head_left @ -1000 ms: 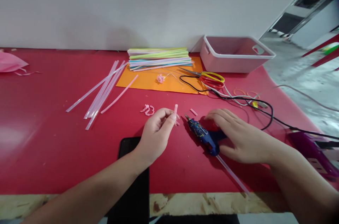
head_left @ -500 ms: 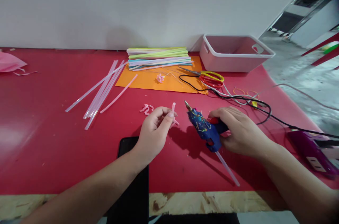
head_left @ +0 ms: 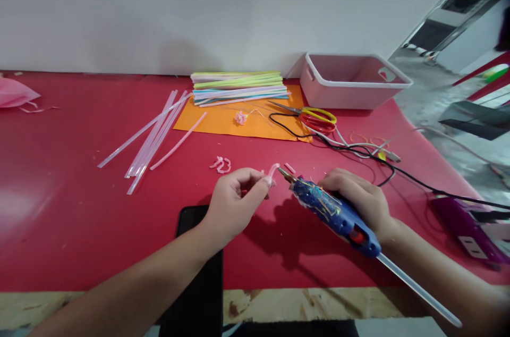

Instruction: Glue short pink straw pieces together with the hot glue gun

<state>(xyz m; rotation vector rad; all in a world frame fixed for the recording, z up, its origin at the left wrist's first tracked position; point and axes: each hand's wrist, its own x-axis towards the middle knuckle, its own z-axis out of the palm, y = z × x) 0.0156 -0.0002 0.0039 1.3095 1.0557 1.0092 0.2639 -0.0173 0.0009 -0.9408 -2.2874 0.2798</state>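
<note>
A short pink strip (head_left: 272, 171) sits pinched between the thumb and fingers of a person's left hand (head_left: 239, 201), held up above a red tabletop (head_left: 99, 230), its free end curving toward the right. Right at that end is the metal nozzle (head_left: 286, 175) of a blue glue gun (head_left: 330, 207); whether the two touch cannot be told. The left forearm reaches in from the lower left, the back of the hand toward the camera and the thumb pressed along the strip. The right hand (head_left: 360, 199) grips the gun from its far side, fingers curled around a mostly hidden handle, the forearm angling in from the lower right. The gun tilts across the wrist, a glue stick (head_left: 418, 289) jutting from its rear. Whether the trigger is squeezed is hidden. Beyond the hands lie curled pink pieces (head_left: 221, 165) and a small pink tube (head_left: 290, 168). Farther back, a pink flower (head_left: 240, 117) rests on an orange sheet (head_left: 215, 123), near scissors (head_left: 319, 119) and a pink bin (head_left: 346, 93).
</note>
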